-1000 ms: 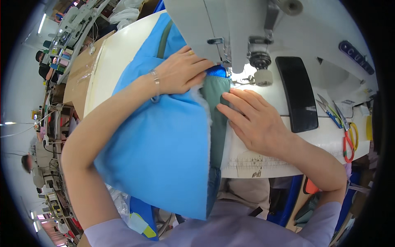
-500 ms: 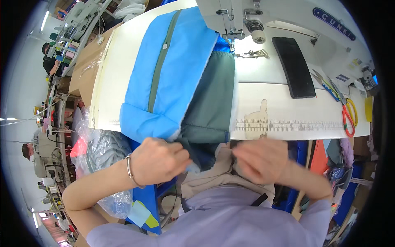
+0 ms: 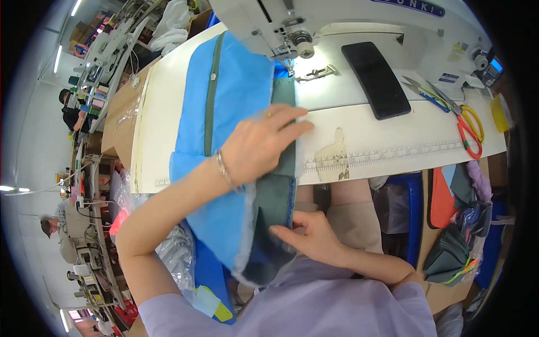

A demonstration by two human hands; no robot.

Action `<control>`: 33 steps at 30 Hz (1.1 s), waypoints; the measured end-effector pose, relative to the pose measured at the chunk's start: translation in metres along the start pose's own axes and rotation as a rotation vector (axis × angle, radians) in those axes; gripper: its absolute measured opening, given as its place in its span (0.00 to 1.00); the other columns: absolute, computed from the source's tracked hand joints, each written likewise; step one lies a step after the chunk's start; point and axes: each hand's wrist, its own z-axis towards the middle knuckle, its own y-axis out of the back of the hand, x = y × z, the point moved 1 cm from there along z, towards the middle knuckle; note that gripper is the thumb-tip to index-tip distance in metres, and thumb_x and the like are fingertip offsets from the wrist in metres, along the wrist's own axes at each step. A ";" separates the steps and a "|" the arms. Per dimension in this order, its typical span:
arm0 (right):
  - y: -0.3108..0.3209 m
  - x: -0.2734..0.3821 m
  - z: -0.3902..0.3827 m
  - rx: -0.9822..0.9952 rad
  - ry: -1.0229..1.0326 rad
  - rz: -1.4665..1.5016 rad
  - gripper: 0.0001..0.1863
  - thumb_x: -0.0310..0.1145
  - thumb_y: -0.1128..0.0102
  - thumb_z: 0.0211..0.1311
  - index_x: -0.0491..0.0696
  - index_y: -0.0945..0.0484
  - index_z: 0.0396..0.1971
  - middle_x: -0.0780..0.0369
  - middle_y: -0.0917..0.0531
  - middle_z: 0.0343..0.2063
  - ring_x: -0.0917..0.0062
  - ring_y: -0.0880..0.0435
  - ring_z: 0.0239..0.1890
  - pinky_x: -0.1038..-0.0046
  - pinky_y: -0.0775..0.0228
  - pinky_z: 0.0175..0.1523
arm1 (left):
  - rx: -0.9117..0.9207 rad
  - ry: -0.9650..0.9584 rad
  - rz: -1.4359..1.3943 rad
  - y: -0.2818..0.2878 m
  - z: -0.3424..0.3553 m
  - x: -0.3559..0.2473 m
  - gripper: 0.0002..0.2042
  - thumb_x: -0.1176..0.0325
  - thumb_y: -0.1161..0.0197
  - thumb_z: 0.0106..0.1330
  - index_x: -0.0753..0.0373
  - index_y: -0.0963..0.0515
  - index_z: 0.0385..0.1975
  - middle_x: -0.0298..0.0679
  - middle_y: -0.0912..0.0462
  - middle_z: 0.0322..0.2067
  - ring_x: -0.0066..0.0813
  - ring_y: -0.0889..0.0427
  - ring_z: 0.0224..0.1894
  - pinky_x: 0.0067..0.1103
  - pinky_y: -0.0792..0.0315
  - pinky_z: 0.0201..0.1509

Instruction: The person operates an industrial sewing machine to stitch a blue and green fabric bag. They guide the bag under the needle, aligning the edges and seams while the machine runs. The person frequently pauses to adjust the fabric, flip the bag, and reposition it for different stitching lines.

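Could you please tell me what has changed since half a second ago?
The left hand let go of the blue cloth's lower edge and moved up over the green cloth. The right hand moved left to the green cloth's right edge; its hold is unclear. The blue cloth now hangs lower. The phone and scissors stayed on the table.

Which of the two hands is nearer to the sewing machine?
The left hand, with a bracelet at its wrist, over the blue and green fabric. The right hand, without bracelet, is farther from the sewing machine, at the fabric's near end.
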 end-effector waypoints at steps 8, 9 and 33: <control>0.003 0.036 -0.011 -0.007 0.230 -0.198 0.27 0.44 0.27 0.65 0.44 0.32 0.18 0.56 0.25 0.13 0.62 0.24 0.14 0.64 0.34 0.23 | 0.039 -0.393 0.322 -0.015 0.073 0.068 0.07 0.79 0.38 0.52 0.58 0.25 0.27 0.34 0.22 0.33 0.36 0.19 0.41 0.29 0.19 0.41; 0.005 0.037 -0.011 -0.003 0.249 -0.223 0.27 0.44 0.27 0.65 0.44 0.32 0.18 0.56 0.25 0.13 0.62 0.25 0.14 0.63 0.34 0.23 | 0.052 -0.396 0.333 -0.015 0.074 0.068 0.07 0.79 0.37 0.52 0.58 0.26 0.26 0.34 0.22 0.31 0.35 0.20 0.40 0.29 0.20 0.40; 0.016 0.041 -0.011 0.027 0.317 -0.303 0.24 0.42 0.31 0.68 0.45 0.32 0.20 0.59 0.24 0.14 0.62 0.23 0.15 0.62 0.31 0.24 | 0.312 -0.364 0.059 -0.010 0.056 0.048 0.09 0.78 0.37 0.47 0.57 0.27 0.25 0.33 0.24 0.29 0.39 0.23 0.34 0.33 0.24 0.31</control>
